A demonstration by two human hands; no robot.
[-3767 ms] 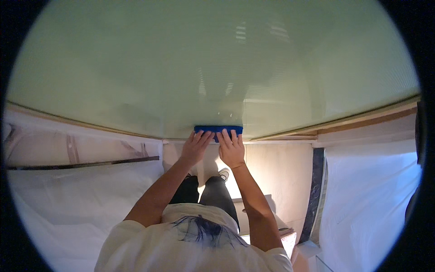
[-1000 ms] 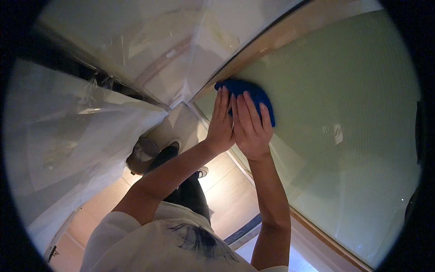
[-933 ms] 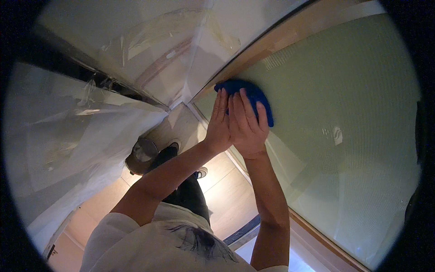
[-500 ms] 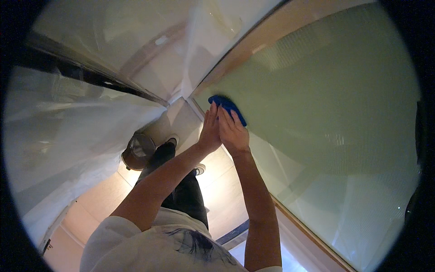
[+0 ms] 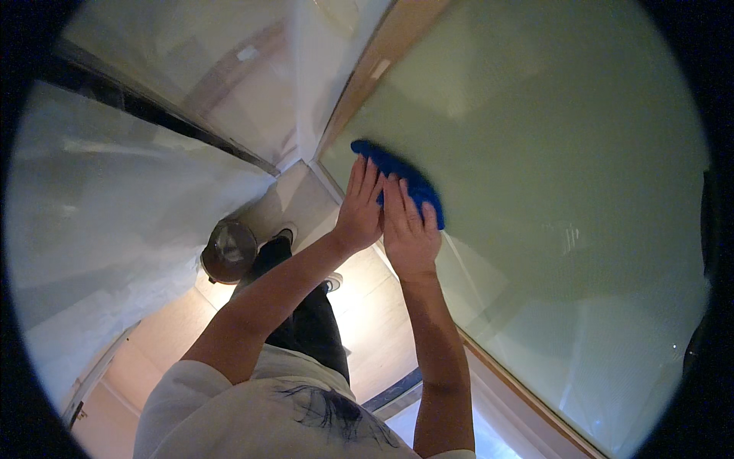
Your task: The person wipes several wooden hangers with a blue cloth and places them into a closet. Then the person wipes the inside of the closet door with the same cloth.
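Note:
A blue cloth lies pressed against a large pale green, glassy panel, near its left edge. My left hand is open, its outstretched fingers flat on the cloth's left part. Beside it, my right hand is open too, fingers spread over the cloth's lower right part. Both thumbs lie close together between the hands. Above and to the right of my fingers, the cloth's far edge shows. The palms hide part of its lower side.
A wooden frame borders the panel. At left hangs whitish translucent sheeting beneath a dark rail. A dark round bin stands on the tiled floor by my feet. A blue-grey strip crosses the floor lower down.
My right hand has moved right and slightly down, apart from the left hand at the fingers. More of the blue cloth shows, spread wider along the panel.

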